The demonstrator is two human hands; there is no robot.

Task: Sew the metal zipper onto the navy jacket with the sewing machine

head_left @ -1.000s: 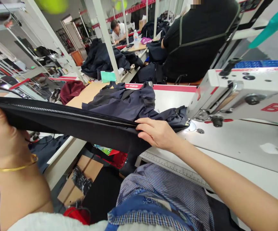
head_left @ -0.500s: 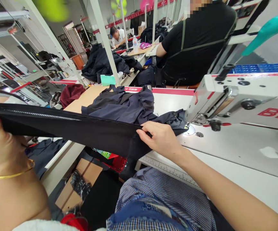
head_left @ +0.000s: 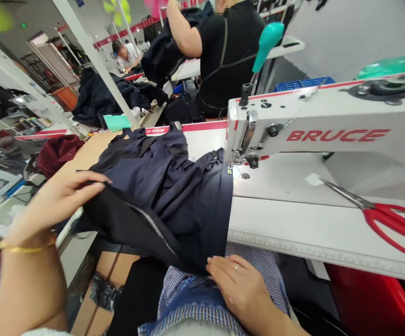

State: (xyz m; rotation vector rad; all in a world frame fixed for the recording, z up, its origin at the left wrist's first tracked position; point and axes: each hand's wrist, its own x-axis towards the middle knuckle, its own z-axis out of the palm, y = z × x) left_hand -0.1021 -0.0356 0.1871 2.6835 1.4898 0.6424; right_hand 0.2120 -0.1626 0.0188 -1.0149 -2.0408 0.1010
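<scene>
- The right hand (head_left: 242, 289) lies low, close to the body, on the checked shirt (head_left: 258, 268); its fingertips touch the lower edge of the dark navy garment (head_left: 174, 191), fingers loosely extended and flat, so its grip is not closed around anything.
- The garment hangs over the front edge of the white surface (head_left: 293, 219) into the lap, with a zipper (head_left: 153, 226) running diagonally along its darker folded part.
- The left hand (head_left: 60, 198), a gold bangle (head_left: 23, 247) on its wrist, is at the garment's left side; its grip pinches a fold of the cloth between thumb and fingers, holding that edge up.
- Red-handled scissors (head_left: 380, 214) lie on the surface to the right, well apart from both hands.
- Behind the cloth stands the white sewing machine (head_left: 321, 130); the garment's far edge reaches just beside its needle area.
- Further back, a maroon cloth (head_left: 57, 151) lies at the left, and a person in a black top (head_left: 223, 51) works at another station.
</scene>
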